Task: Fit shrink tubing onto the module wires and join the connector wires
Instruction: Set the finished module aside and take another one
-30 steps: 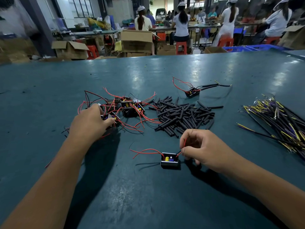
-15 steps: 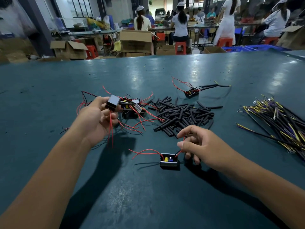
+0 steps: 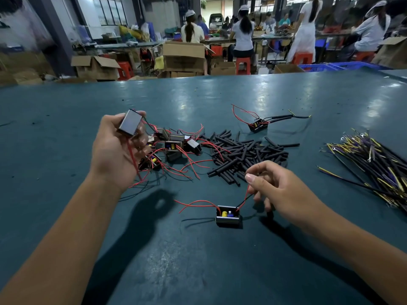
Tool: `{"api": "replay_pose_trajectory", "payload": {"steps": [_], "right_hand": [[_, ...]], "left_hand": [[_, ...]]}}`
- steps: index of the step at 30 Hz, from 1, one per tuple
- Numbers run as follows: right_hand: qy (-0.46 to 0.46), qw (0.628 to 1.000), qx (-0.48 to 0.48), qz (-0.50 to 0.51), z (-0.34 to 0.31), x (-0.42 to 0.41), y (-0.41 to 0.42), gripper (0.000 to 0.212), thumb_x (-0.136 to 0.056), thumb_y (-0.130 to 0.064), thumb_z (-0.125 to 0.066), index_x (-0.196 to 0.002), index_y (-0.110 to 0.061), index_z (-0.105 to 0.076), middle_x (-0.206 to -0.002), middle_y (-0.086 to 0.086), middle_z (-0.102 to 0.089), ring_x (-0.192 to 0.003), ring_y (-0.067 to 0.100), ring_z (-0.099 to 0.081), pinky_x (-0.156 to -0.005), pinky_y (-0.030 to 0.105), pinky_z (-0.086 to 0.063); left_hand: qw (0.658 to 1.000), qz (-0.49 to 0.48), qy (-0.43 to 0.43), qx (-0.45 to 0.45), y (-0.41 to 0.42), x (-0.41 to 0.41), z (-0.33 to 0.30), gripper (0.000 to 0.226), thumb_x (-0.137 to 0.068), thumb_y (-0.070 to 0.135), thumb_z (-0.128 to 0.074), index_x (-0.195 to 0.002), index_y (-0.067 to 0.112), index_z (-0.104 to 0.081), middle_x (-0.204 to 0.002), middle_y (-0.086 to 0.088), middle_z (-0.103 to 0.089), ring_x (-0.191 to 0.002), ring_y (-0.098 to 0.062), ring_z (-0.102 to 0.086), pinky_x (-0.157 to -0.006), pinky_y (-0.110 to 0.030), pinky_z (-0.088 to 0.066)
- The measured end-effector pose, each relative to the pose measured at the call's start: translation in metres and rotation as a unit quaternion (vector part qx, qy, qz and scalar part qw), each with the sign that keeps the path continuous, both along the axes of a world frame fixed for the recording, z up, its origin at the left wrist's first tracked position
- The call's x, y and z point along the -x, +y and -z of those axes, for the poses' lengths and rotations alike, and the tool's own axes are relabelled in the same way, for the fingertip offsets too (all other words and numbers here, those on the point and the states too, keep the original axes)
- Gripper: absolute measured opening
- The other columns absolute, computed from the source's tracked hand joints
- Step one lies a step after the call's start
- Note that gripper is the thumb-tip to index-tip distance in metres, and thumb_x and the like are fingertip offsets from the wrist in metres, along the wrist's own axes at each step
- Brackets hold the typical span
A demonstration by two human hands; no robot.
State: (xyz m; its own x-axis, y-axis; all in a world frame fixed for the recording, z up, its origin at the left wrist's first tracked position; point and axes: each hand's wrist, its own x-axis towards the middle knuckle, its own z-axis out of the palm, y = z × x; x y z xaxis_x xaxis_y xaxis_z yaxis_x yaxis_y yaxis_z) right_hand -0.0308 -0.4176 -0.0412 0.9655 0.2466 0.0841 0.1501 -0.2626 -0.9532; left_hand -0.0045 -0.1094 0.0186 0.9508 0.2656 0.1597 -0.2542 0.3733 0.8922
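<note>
Two modules in play | left hand (image 3: 116,150) fingers grip a lifted module (image 3: 130,122) above the module pile (image 3: 174,144) | right hand (image 3: 275,188) fingers pinch wires of the desk (image 3: 66,128) module (image 3: 228,217) | step: likely pre-tubing | next: fetch a sleeve from tubing heap (image 3: 246,155), thread wire.

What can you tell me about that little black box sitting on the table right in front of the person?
The module is a small black, plastic-looking box with an open top showing a yellow and a blue component. It rests on the green table. Two red wires curl off to its left; a red and a black wire rise right, pinched by the right hand.
</note>
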Motion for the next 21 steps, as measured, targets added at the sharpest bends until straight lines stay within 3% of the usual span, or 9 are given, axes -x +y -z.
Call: {"api": "replay_pose_trajectory", "payload": {"steps": [2, 4, 8, 11, 15, 18, 21], "right_hand": [[-0.034, 0.999, 0.02, 0.029, 0.0, 0.0, -0.002, 0.024, -0.087, -0.052, -0.063, -0.098, -0.031, -0.063, -0.084, -0.001, -0.072, -0.071, 0.01, -0.066, -0.058, 0.029, -0.052], [-0.101, 0.991, 0.054, 0.067, -0.005, -0.002, -0.003, 0.016, -0.09, -0.047, -0.064, -0.095, -0.031, -0.064, -0.083, -0.004, -0.071, -0.074, 0.011, -0.066, -0.062, 0.028, -0.053], [-0.204, 0.964, 0.17, 0.033, -0.039, -0.031, 0.014, 0.01, -0.094, -0.034, -0.061, -0.087, -0.028, -0.065, -0.075, -0.012, -0.068, -0.069, 0.0, -0.06, -0.061, 0.01, -0.042], [-0.238, 0.92, 0.309, -0.026, -0.061, -0.079, 0.054, 0.014, -0.096, -0.028, -0.058, -0.091, -0.019, -0.068, -0.084, -0.007, -0.069, -0.077, 0.009, -0.06, -0.068, 0.023, -0.043], [-0.192, 0.876, 0.441, -0.044, -0.057, -0.14, 0.105, 0.029, -0.095, -0.029, -0.059, -0.098, -0.003, -0.071, -0.101, 0.014, -0.073, -0.096, 0.032, -0.067, -0.081, 0.04, -0.056], [-0.192, 0.864, 0.464, -0.039, -0.05, -0.16, 0.126, 0.035, -0.094, -0.034, -0.061, -0.101, 0.0, -0.069, -0.101, 0.014, -0.072, -0.095, 0.033, -0.067, -0.078, 0.04, -0.056], [-0.233, 0.878, 0.41, -0.076, -0.053, -0.162, 0.143, 0.03, -0.095, -0.035, -0.062, -0.117, -0.015, -0.061, -0.109, 0.005, -0.067, -0.1, 0.026, -0.061, -0.083, 0.035, -0.05]], "left_hand": [[0.991, -0.128, 0.017, -0.042, 0.004, -0.004, 0.002, 0.019, -0.092, 0.025, -0.048, -0.096, 0.012, -0.061, -0.066, 0.002, -0.049, -0.051, -0.012, -0.045, -0.045, -0.023, -0.033], [0.975, -0.214, 0.044, -0.046, 0.011, -0.008, 0.006, 0.011, -0.092, 0.024, -0.051, -0.088, 0.014, -0.054, -0.067, -0.001, -0.048, -0.048, -0.012, -0.045, -0.043, -0.023, -0.033], [0.966, -0.246, 0.076, -0.019, 0.024, -0.013, 0.008, 0.016, -0.092, 0.024, -0.045, -0.081, 0.017, -0.054, -0.063, 0.0, -0.046, -0.045, -0.012, -0.042, -0.041, -0.019, -0.031], [0.98, -0.181, 0.085, 0.018, 0.027, -0.014, 0.009, 0.03, -0.092, 0.021, -0.034, -0.082, 0.011, -0.06, -0.054, 0.003, -0.042, -0.044, -0.014, -0.034, -0.043, -0.022, -0.027], [0.992, -0.077, 0.084, 0.056, 0.025, -0.01, 0.013, 0.043, -0.098, 0.032, -0.03, -0.079, 0.009, -0.062, -0.056, 0.004, -0.036, -0.048, -0.013, -0.031, -0.045, -0.023, -0.026], [0.992, -0.01, 0.051, 0.112, 0.025, -0.006, 0.011, 0.05, -0.098, 0.042, -0.032, -0.071, 0.013, -0.063, -0.059, 0.004, -0.03, -0.049, -0.012, -0.029, -0.048, -0.025, -0.025], [0.99, 0.066, 0.017, 0.12, 0.022, -0.004, 0.008, 0.053, -0.097, 0.047, -0.037, -0.066, 0.015, -0.066, -0.06, 0.005, -0.029, -0.052, -0.012, -0.026, -0.051, -0.026, -0.024]]}}
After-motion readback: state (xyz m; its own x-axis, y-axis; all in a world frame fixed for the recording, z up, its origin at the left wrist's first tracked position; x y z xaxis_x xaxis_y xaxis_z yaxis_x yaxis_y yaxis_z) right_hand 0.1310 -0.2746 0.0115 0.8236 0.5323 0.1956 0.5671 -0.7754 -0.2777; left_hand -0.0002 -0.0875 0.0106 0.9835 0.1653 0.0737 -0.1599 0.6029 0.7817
